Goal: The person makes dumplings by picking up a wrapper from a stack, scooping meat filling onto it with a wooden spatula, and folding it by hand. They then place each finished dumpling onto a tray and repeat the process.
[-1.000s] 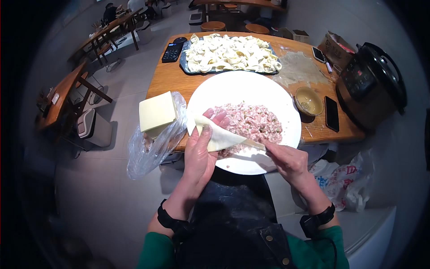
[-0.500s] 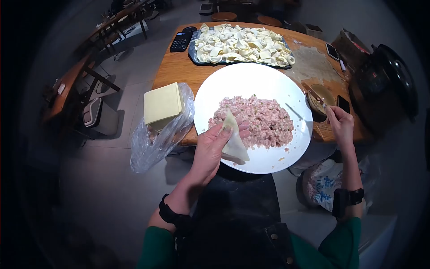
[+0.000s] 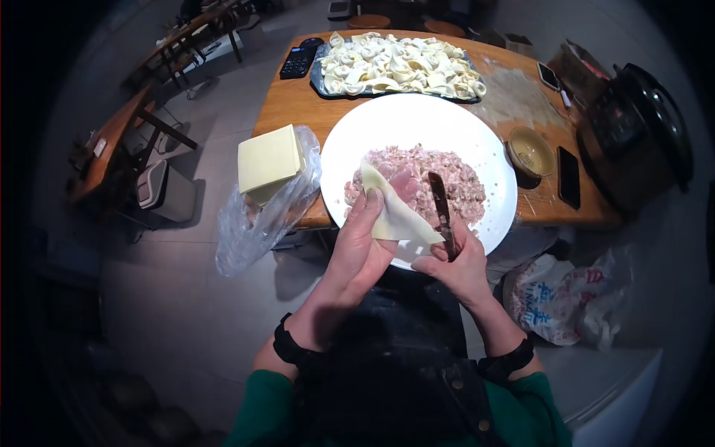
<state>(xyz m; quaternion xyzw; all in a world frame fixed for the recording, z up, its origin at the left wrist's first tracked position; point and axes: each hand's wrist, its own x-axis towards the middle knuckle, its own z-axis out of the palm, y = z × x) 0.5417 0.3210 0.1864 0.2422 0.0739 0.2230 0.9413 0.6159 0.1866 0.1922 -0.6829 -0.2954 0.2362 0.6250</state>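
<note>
My left hand is closed on a pale wonton wrapper, folded to a triangle, with the thumb on top. My right hand grips a narrow dark spatula, its flat end pointing up and away from me. The spatula crosses the wrapper's right corner in this view. Both hands are over the near edge of a large white bowl, above pink minced meat filling. A stack of square wrappers sits to the left on a clear plastic bag.
Folded wontons fill a dark tray at the back of the wooden table. A small tan bowl and a phone lie right of the white bowl. Beyond them stands a black cooker. A calculator is back left.
My right hand has come left from the small tan bowl, bringing the spatula to the wrapper. My left hand keeps the wrapper, now tilted with its right corner reaching the spatula.
</note>
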